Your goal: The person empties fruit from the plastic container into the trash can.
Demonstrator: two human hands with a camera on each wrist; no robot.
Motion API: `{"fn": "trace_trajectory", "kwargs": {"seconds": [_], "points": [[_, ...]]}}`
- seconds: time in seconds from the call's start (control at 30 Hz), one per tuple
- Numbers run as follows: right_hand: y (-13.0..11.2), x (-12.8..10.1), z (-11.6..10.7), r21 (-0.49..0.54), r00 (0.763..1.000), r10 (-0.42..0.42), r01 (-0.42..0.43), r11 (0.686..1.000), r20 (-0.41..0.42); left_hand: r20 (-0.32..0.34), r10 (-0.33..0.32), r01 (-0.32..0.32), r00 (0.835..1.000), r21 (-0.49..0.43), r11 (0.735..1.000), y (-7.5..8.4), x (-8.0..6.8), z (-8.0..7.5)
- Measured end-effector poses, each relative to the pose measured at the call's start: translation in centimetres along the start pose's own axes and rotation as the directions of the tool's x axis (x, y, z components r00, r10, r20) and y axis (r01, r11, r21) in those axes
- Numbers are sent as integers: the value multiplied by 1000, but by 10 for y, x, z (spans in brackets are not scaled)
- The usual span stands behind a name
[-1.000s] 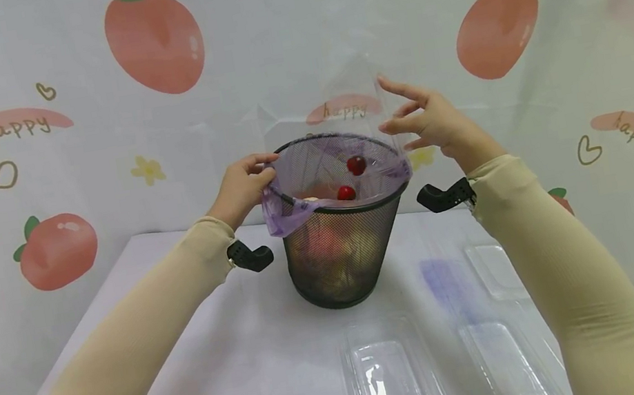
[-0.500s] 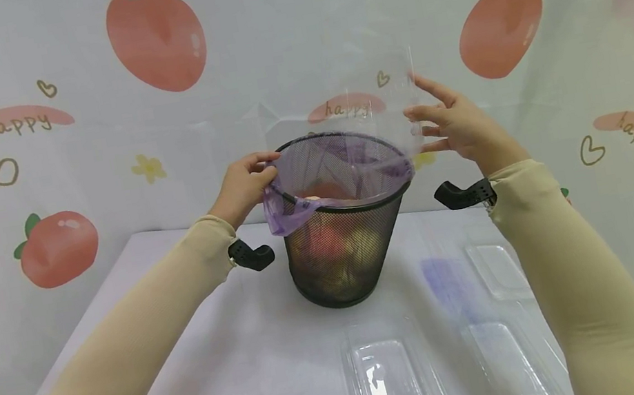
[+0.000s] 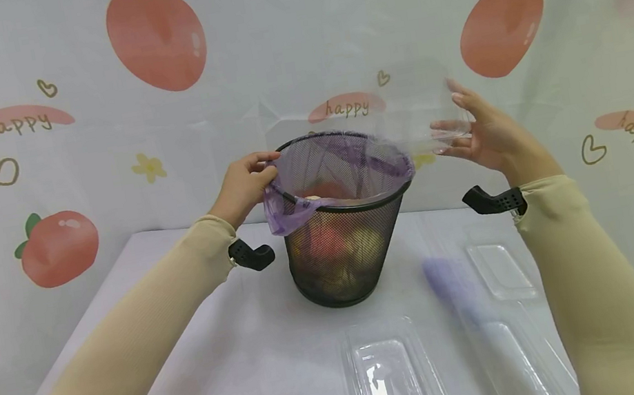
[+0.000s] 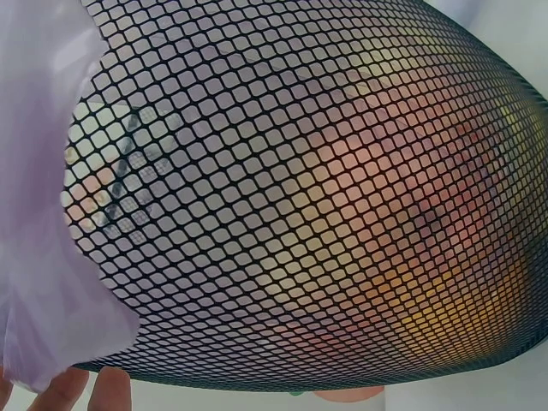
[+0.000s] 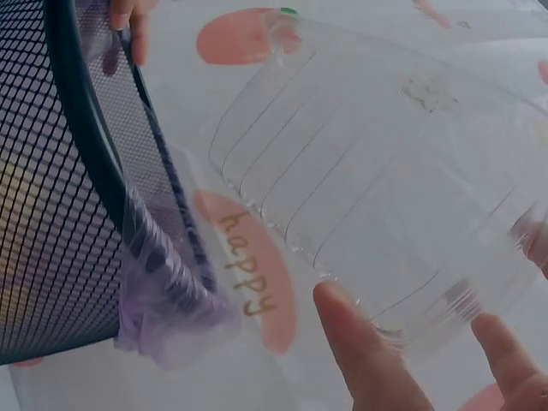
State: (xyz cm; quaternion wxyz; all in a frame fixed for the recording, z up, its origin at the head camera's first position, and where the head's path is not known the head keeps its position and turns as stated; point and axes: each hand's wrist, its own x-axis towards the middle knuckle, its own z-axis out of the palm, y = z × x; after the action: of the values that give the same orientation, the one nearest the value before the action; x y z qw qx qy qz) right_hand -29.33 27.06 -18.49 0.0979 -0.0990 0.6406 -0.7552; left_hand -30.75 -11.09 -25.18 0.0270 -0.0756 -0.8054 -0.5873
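Bright, even light — soft shadows, wrist views blurred close-up.

A black mesh bin (image 3: 341, 249) stands upright on the worktop, lined with a purple bag (image 3: 289, 210) folded over its rim (fruit shows through the mesh). A clear plastic clamshell tray (image 3: 422, 111) is held tilted just beside the rim.

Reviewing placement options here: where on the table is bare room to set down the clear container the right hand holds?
Bare tabletop lies left and in front of the mesh bin, bordered by the left arm. The right side is crowded: clear trays lie there under the right hand and its clear container.
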Motion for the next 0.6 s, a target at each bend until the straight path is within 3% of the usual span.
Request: {"fn": "trace_trajectory", "kwargs": {"seconds": [0.27, 0.5, 0.6], "points": [[11, -12, -26, 158, 1000, -2, 2, 988, -2, 4, -2, 2, 1000, -12, 1000, -2, 2, 0], [23, -29, -53, 367, 998, -13, -14, 930, 69, 1, 4, -4, 1000, -14, 1000, -2, 1, -1], [30, -37, -63, 387, 997, -2, -28, 922, 76, -6, 8, -8, 1000, -7, 1000, -2, 2, 0]]}}
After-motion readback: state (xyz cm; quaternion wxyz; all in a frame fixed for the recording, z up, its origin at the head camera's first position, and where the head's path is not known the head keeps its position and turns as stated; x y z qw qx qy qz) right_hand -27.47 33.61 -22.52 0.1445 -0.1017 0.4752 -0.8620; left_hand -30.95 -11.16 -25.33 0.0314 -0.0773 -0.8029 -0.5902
